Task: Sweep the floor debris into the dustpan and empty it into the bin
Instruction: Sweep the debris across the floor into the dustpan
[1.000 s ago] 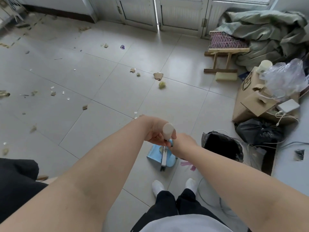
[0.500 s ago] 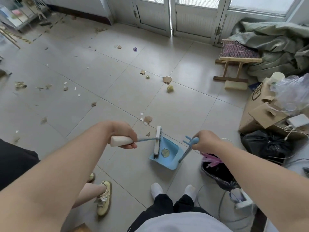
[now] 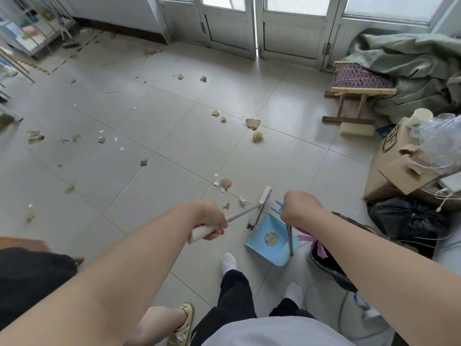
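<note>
My left hand point(image 3: 210, 221) grips the white handle of a small broom point(image 3: 259, 207), whose brush head stands on the tiles at the open mouth of the blue dustpan point(image 3: 268, 245). My right hand point(image 3: 299, 208) holds the top of the dustpan's upright grey handle. A round greenish scrap lies inside the pan. Just beyond the brush lie a cardboard scrap point(image 3: 225, 183) and small crumpled bits point(image 3: 242, 200). Further scraps point(image 3: 253, 123) are scattered across the floor. The bin point(image 3: 326, 260), lined with a black bag, stands right of the pan under my right arm.
A torn cardboard box point(image 3: 396, 171), a full black bag point(image 3: 404, 218) and cables crowd the right side. A wooden stool point(image 3: 356, 96) and heaped green cloth point(image 3: 411, 71) sit at the back right. Another person's foot in a yellow shoe point(image 3: 183, 323) is near my legs.
My hands have drawn apart. The broom came out of the dustpan, and its head now stands at the pan's mouth. The view tilted up, showing more of the floor.
</note>
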Demonstrator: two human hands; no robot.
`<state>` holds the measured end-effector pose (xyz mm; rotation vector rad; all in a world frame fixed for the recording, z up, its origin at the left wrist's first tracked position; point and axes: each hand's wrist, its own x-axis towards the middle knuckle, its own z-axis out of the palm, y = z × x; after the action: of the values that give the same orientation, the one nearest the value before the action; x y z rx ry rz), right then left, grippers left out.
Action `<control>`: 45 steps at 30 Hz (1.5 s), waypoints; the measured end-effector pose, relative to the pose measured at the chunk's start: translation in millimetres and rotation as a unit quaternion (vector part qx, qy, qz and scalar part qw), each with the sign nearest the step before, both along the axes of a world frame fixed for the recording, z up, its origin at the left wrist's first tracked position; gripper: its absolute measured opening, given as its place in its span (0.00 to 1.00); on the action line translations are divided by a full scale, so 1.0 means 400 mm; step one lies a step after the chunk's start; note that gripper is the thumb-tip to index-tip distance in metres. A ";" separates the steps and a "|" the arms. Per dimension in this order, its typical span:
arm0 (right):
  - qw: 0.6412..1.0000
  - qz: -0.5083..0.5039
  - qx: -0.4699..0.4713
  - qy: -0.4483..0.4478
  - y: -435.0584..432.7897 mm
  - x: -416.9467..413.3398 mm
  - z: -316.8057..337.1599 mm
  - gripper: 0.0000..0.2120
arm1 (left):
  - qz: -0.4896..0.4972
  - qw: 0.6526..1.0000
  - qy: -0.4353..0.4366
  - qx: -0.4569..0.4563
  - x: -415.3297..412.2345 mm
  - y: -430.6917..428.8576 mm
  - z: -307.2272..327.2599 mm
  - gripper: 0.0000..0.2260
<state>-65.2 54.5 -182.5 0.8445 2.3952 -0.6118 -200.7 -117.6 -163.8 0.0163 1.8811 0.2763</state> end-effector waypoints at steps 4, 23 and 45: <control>0.999 -0.010 0.029 -0.016 0.006 -0.047 -0.003 0.10 | -0.011 1.000 -0.015 -0.004 -0.061 0.008 -0.051 0.06; 0.993 -0.093 0.066 0.007 0.028 -0.410 -0.067 0.06 | -0.005 0.994 0.077 -0.073 -0.594 -0.064 -0.145 0.10; 0.986 -0.162 0.048 0.017 0.351 -0.332 -0.055 0.07 | -0.110 0.989 0.058 0.077 -0.456 0.489 -0.055 0.09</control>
<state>-198.1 194.9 -204.6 1.2895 2.3506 -0.6401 -383.1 78.0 -185.7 0.3487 1.9495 0.2723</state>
